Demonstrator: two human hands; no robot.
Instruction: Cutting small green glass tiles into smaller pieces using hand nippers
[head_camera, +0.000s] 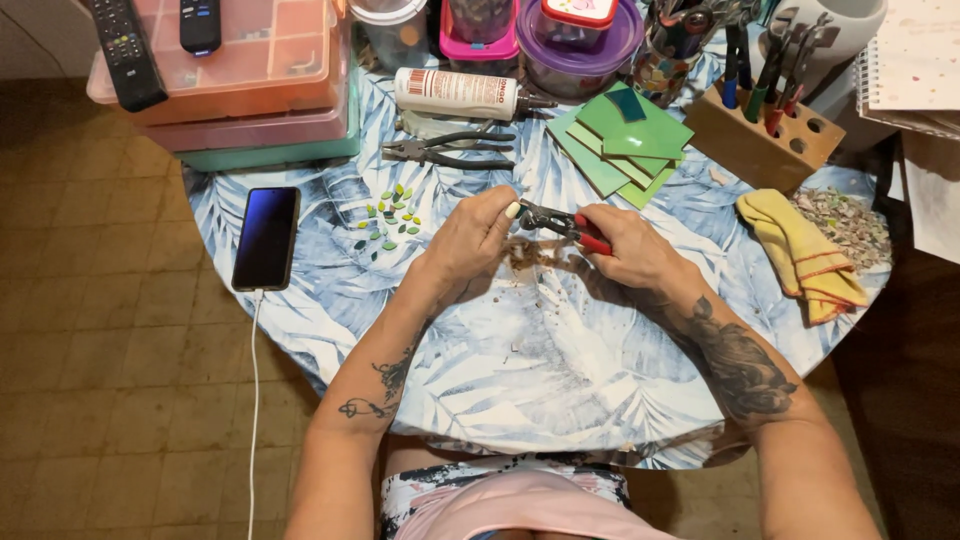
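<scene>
My right hand (628, 250) grips red-handled nippers (558, 223), jaws pointing left. My left hand (472, 238) pinches a small piece at the nipper jaws; the piece itself is too small to make out. Brown chips and dust (530, 258) lie on the leaf-patterned tablecloth (520, 370) right under both hands. Small green leaf-shaped tile pieces (388, 222) are scattered to the left of my left hand. A stack of green square tiles (625, 140) sits beyond my right hand.
Grey pliers (448, 150) and a white glue bottle (458, 94) lie behind the hands. A black phone (267, 238) on a cable rests at left, plastic organiser boxes (250, 90) with remotes behind. A wooden tool block (760, 130), yellow cloth (800, 250) and tile scraps (850, 220) stand right.
</scene>
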